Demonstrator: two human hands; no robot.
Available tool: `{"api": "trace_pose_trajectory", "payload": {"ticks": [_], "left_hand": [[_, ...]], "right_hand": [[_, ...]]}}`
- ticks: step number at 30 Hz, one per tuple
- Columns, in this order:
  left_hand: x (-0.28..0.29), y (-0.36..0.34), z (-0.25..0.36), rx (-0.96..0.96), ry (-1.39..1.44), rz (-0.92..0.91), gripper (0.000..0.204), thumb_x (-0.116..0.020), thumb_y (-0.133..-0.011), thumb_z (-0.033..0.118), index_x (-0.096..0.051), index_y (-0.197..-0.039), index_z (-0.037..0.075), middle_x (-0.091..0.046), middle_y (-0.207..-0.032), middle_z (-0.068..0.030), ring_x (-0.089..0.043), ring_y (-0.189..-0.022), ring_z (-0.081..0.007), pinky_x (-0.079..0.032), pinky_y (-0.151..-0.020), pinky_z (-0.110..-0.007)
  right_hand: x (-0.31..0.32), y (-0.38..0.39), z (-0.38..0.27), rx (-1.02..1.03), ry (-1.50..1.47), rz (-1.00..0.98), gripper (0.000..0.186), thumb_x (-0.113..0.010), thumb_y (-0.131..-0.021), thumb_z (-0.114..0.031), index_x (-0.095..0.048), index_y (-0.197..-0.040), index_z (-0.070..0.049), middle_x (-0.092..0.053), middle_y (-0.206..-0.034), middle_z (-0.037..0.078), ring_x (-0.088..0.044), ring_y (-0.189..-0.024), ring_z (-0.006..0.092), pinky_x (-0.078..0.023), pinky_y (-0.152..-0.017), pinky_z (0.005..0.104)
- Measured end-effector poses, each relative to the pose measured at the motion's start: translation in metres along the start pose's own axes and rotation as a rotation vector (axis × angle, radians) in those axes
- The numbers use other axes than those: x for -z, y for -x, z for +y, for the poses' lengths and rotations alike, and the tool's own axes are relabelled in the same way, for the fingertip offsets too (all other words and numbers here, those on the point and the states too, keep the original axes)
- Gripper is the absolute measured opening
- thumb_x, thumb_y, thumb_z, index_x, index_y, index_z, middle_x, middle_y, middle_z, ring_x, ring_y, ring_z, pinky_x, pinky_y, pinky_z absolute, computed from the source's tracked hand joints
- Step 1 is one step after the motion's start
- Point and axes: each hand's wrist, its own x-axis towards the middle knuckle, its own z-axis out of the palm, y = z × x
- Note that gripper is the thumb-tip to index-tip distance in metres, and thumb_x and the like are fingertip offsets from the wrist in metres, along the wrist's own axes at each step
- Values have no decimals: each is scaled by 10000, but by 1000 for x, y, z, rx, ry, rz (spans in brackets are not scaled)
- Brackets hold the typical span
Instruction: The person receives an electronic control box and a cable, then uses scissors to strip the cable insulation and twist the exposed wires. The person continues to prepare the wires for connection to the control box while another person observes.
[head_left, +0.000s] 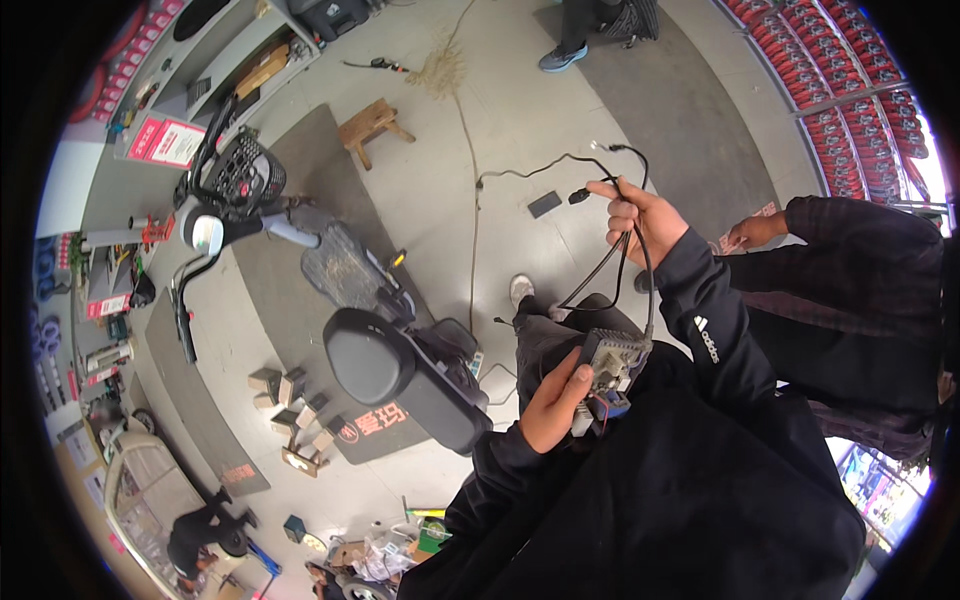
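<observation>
My left hand (553,408) is closed on the edge of a grey boxy electronic device (617,358). Its casing is open, so inner parts and coloured wires show. From the device's far end a black cable (651,290) runs up to my right hand (645,222), whose fingers are closed around several loops of it. Beyond those fingers stick out a black plug (579,196) and another cable end (604,147) with a pale tip. The index finger of my right hand points outward, to the left.
An electric scooter (368,362) stands on a dark mat at left, with a wooden stool (371,128) beyond it. A flat dark block (545,205) lies on the floor. Close on my right is another person (858,300). Wooden blocks (290,385) and clutter lie lower left.
</observation>
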Motion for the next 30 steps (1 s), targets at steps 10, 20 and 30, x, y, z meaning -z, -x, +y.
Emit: {"api": "trace_pose_trajectory", "payload": {"ticks": [10,20,30], "left_hand": [[62,-99,124,229,-184,-130,565,-440,-1139,394,-482,-1502,-37,-681,-1257,-73,-644,-1034,-123,-494,-946,-268],[154,-182,247,328,-432,15,817,-420,-1073,656,-479,-1492,-43,-708,-1199,-123,-692,-1052,-203,-517,-962,-322],[259,-324,348,594,-339,60,864,-281,-1055,734,-578,-1385,-7,-740,-1083,-238,-764,-923,-328,-621,-793,-426]], "right_hand": [[121,-110,-181,190,-210,139,423,-404,-1164,-329,-547,-1425,-28,-501,-783,-94,-499,-651,39,-463,-657,238],[280,-202,-295,339,-286,455,434,-392,-1159,-351,-608,-1306,-5,-602,-835,-40,-584,-714,109,-412,-558,274],[301,-301,-303,471,-458,759,360,-380,-1148,-371,-576,-1000,-108,-609,-795,-6,-531,-621,128,-334,-495,293]]}}
